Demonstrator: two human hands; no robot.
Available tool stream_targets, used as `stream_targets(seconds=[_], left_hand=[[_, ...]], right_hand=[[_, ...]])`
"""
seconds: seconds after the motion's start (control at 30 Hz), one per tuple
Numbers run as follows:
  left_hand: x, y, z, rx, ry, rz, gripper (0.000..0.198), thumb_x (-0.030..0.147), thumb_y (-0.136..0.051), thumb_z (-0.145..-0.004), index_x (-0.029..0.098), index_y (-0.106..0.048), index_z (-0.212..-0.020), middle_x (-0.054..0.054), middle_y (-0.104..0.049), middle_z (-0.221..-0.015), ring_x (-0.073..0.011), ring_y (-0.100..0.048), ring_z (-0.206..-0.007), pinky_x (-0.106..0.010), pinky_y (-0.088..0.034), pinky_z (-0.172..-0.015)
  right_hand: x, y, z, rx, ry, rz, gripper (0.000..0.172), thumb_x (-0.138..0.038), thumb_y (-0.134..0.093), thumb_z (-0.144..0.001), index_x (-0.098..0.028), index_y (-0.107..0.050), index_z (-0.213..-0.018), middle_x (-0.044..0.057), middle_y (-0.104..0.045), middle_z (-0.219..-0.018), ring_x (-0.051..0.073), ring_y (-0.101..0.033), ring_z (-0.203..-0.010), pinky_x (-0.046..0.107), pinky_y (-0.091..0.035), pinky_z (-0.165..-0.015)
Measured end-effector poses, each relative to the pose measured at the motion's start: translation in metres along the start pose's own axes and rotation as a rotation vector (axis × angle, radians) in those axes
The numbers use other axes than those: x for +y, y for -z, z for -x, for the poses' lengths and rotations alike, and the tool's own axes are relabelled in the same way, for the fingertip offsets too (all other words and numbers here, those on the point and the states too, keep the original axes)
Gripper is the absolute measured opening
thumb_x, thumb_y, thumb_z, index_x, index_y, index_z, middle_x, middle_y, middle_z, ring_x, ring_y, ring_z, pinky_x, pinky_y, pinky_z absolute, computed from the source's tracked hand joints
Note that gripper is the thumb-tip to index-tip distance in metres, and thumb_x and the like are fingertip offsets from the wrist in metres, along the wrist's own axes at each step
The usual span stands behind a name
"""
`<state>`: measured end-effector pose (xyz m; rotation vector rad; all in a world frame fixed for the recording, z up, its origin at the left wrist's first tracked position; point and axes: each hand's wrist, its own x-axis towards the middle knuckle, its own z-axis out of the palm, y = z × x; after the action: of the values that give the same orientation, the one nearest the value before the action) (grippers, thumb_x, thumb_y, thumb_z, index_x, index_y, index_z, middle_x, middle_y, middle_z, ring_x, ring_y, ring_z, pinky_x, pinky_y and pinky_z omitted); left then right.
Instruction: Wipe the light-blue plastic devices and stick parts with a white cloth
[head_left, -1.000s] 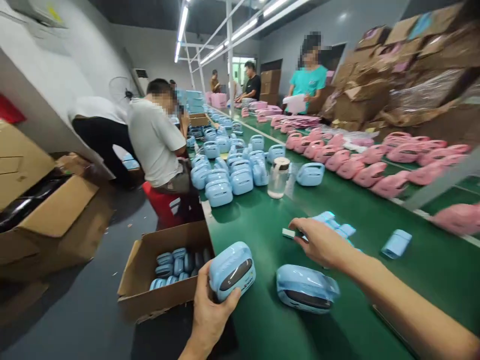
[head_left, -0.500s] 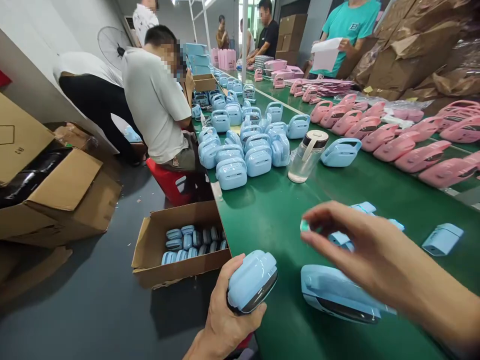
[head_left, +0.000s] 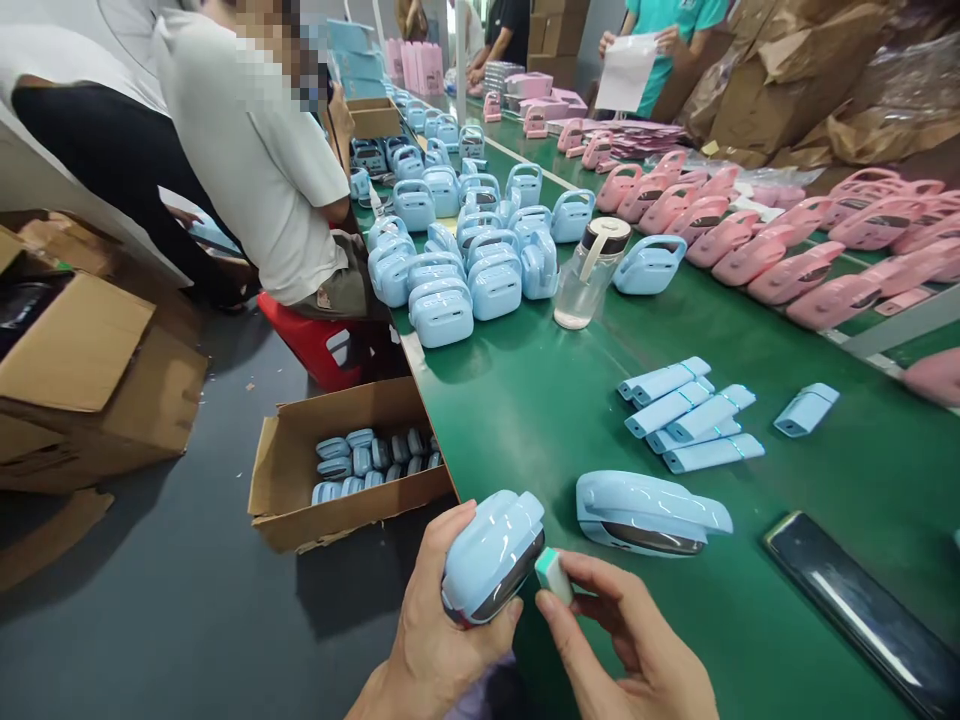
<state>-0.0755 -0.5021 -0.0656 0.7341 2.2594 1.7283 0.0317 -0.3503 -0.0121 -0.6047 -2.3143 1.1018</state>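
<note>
**Bimanual grip at close range**

Left hand (head_left: 442,625), fingers closed around a blue device (head_left: 491,555), holds it over the near edge of the green table (head_left: 525,420). Right hand (head_left: 630,640), fingers closed in a pinch on a small teal-and-white block (head_left: 553,575), sits just beside the device. Right: second device (head_left: 649,515), phone (head_left: 862,615). Left: cardboard box (head_left: 345,500).

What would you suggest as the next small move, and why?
Probably ease the small mint-green block in your right hand toward the pale blue plastic case in your left hand, since the block is pinched just beside the case's dark front.
</note>
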Motion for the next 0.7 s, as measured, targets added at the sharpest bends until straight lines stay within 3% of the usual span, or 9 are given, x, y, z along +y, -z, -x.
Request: stream_targets(seconds=[0.07, 0.17, 0.27, 0.5, 0.7], left_hand=[[0.001, 0.0, -0.001, -0.016, -0.004, 0.013, 0.076, 0.036, -0.08, -0.084, 0.035, -0.042, -0.149, -0.01, -0.053, -0.148, -0.0306, -0.063, -0.128, -0.043, -0.057, -0.106], [0.001, 0.002, -0.002, -0.029, -0.028, 0.014, 0.076, 0.034, -0.08, -0.084, 0.034, -0.042, -0.149, -0.009, -0.052, -0.148, -0.0309, -0.062, -0.13, -0.044, -0.055, -0.109], [0.001, 0.005, -0.005, -0.049, -0.029, 0.017, 0.077, 0.033, -0.081, -0.083, 0.036, -0.041, -0.149, -0.008, -0.052, -0.149, -0.0302, -0.061, -0.132, -0.043, -0.053, -0.111], [0.003, 0.008, -0.012, -0.06, 0.013, 0.046, 0.073, 0.039, -0.081, -0.083, 0.036, -0.045, -0.146, -0.007, -0.057, -0.144, -0.029, -0.066, -0.122, -0.044, -0.056, -0.106], [0.001, 0.01, -0.013, -0.085, -0.012, 0.041, 0.073, 0.04, -0.081, -0.083, 0.036, -0.045, -0.146, -0.006, -0.056, -0.145, -0.0287, -0.064, -0.127, -0.041, -0.055, -0.108]], right_hand=[[0.0, 0.0, -0.008, -0.007, 0.144, 0.012, 0.021, -0.026, -0.07, -0.099, -0.028, -0.069, -0.119, 0.003, -0.077, -0.111, 0.016, -0.078, -0.09, 0.018, -0.065, -0.083], [0.003, -0.001, -0.012, 0.018, 0.27, 0.042, 0.027, -0.015, -0.068, -0.099, -0.027, -0.07, -0.123, 0.003, -0.076, -0.117, 0.017, -0.076, -0.102, 0.024, -0.062, -0.096], [0.005, -0.002, -0.011, -0.019, 0.383, 0.062, 0.034, -0.008, -0.068, -0.096, -0.023, -0.07, -0.127, 0.006, -0.075, -0.119, 0.018, -0.074, -0.107, 0.026, -0.062, -0.097], [0.001, -0.012, -0.005, 0.068, 0.343, 0.062, 0.033, -0.006, -0.068, -0.095, -0.022, -0.071, -0.123, 0.007, -0.075, -0.116, 0.019, -0.074, -0.105, 0.028, -0.063, -0.093], [-0.001, -0.018, -0.002, 0.083, 0.347, 0.081, 0.033, -0.006, -0.068, -0.093, -0.022, -0.072, -0.123, 0.007, -0.076, -0.114, 0.022, -0.075, -0.102, 0.03, -0.064, -0.091]])
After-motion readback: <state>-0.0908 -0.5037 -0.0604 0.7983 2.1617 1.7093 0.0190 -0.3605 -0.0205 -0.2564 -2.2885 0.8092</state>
